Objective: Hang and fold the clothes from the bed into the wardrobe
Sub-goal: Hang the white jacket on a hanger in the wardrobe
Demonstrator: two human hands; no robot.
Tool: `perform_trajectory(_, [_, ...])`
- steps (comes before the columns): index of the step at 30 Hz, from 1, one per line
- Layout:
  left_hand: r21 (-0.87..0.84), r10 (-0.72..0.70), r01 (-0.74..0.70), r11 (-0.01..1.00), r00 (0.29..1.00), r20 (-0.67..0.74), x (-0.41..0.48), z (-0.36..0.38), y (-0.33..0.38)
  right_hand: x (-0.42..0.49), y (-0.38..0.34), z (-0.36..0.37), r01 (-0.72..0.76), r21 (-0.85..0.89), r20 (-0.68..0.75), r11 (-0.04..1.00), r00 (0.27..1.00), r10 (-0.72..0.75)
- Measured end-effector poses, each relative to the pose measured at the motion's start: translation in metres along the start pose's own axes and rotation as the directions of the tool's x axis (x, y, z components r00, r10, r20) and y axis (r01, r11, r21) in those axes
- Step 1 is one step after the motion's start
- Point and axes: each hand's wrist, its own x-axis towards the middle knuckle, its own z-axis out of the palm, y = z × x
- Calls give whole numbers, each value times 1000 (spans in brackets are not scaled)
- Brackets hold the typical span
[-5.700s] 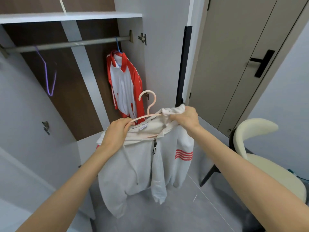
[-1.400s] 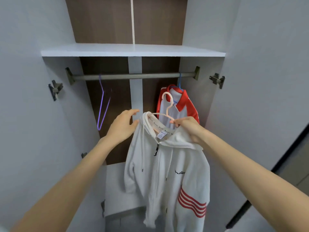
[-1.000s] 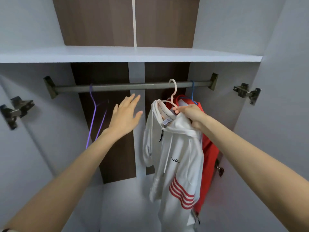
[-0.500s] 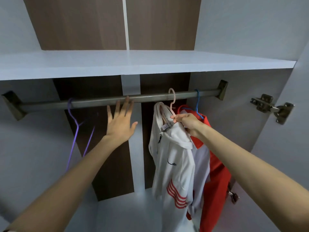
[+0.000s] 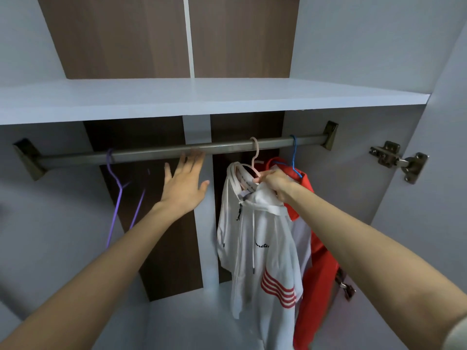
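Observation:
A white zip hoodie [image 5: 262, 248] with red sleeve stripes hangs on a pink hanger [image 5: 255, 155], whose hook is over the grey wardrobe rail [image 5: 156, 154]. My right hand [image 5: 274, 183] grips the hanger's neck and the hoodie's collar. My left hand [image 5: 184, 180] is raised with straight, spread fingers just below the rail, holding nothing. A red and white jacket [image 5: 313, 263] hangs on a blue hanger [image 5: 293, 157] to the right, partly hidden behind the hoodie.
A purple hanger [image 5: 118, 195] with nothing on it hangs at the rail's left end. A white shelf [image 5: 202, 97] runs above the rail. A door hinge [image 5: 399, 160] sticks out on the right wall. The wardrobe floor [image 5: 192, 324] lies below.
My right hand has lifted the hoodie on its hanger up into the wardrobe and hooked it over the rail. My left hand let go of the hoodie and rose toward the rail.

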Motion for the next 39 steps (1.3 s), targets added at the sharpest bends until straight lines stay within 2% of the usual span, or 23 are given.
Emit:
perform_trajectory(3, [-109, 24, -22, 994, 999, 21, -16, -9, 8, -13, -7, -1, 133, -328, -142, 935, 972, -188])
perform_trajectory(4, [-144, 29, -24, 989, 999, 32, -21, -13, 11, -21, -7, -3, 161, -361, -178, 918, 955, -237])
perform_trajectory(8, [-207, 63, -59, 977, 998, 13, -47, -30, 27, -68, 4, -10, 238, -279, -180, 930, 939, -294])
perform_trajectory(14, [-415, 42, -28, 909, 999, 26, -111, -56, 60, -173, 42, -28, 310, -388, -182, 868, 897, -402])
perform_trajectory(21, [-510, 171, -68, 858, 972, 159, -200, -74, 128, -317, 101, -75, 220, -262, -191, 940, 943, -274])
perform_trajectory(27, [-566, 403, -215, 796, 886, 228, -275, -74, 205, -428, 162, -116, 88, -247, -200, 965, 970, -140])
perform_trajectory(34, [-573, 591, -369, 732, 763, 263, -345, -61, 299, -543, 233, -176, -85, -231, -392, 969, 920, -12])
perform_trajectory(39, [-602, 693, -429, 674, 649, 313, -403, -53, 387, -630, 287, -232, -205, -184, -529, 961, 845, 79])
